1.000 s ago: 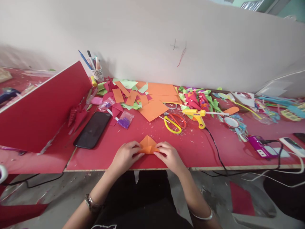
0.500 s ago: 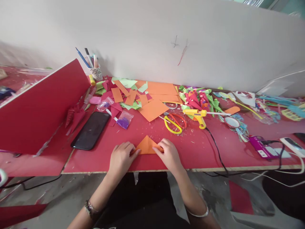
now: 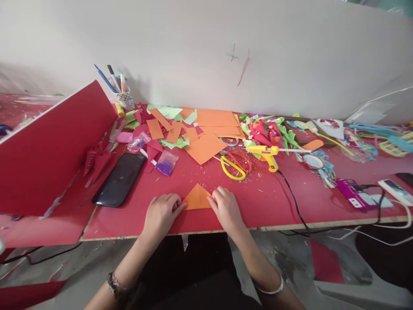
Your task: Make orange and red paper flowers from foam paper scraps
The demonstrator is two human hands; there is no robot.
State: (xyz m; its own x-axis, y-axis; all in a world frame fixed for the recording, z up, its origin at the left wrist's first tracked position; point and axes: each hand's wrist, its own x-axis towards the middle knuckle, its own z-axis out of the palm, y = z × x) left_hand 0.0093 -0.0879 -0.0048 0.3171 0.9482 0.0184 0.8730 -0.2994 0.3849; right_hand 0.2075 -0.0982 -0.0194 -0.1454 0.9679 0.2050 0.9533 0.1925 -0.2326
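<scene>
Flat on the red table, close to its front edge, lies an orange paper [image 3: 198, 198] folded into a triangle, its tip pointing away from me. My left hand [image 3: 163, 212] has its fingers curled and pinches the left corner. At the right corner, my right hand [image 3: 227, 208] grips the paper between thumb and curled fingers. Beyond the triangle are an orange paper square [image 3: 206, 148] and scissors with a yellow and an orange-red handle [image 3: 232, 168]. A yellow glue gun [image 3: 266, 156] lies to the right of the scissors.
A black phone [image 3: 119, 180] lies left of my hands, beside an upright red board [image 3: 54, 150]. Paper scraps [image 3: 166, 125] and a pen cup [image 3: 124, 98] are at the back. Folded paper pieces [image 3: 263, 131] lie behind the glue gun. A purple power strip [image 3: 355, 196] and cables are at right.
The corners of the orange paper lie flatter, and the triangle looks smoother. My hands stay at its two sides, the left one slightly farther out. The whole view has shifted a little.
</scene>
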